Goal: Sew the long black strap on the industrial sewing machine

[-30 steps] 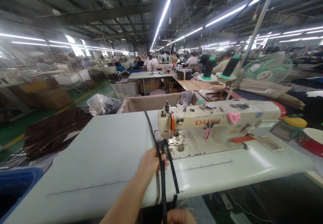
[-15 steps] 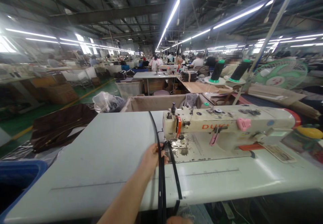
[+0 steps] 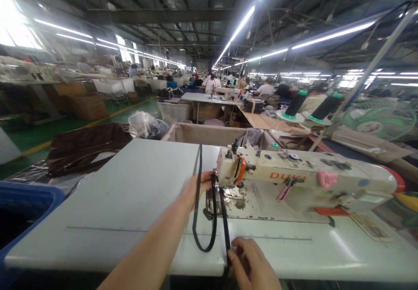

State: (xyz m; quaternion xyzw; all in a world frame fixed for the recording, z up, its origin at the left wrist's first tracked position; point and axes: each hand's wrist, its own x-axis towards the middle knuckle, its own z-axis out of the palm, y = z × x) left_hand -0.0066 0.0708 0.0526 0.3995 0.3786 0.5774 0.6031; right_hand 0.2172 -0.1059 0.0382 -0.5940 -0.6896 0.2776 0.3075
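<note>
Our left hand (image 3: 200, 184) pinches the strap (image 3: 212, 214) by the machine (image 3: 294, 179) to steer it; our right hand (image 3: 253, 261) clamps its near end taut.

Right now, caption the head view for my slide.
Left hand and right hand guide a black strap at the sewing machine needle.

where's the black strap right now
In the head view, the black strap lies centre on the white table, looped just left of the sewing machine, between the left hand and right hand.
</note>
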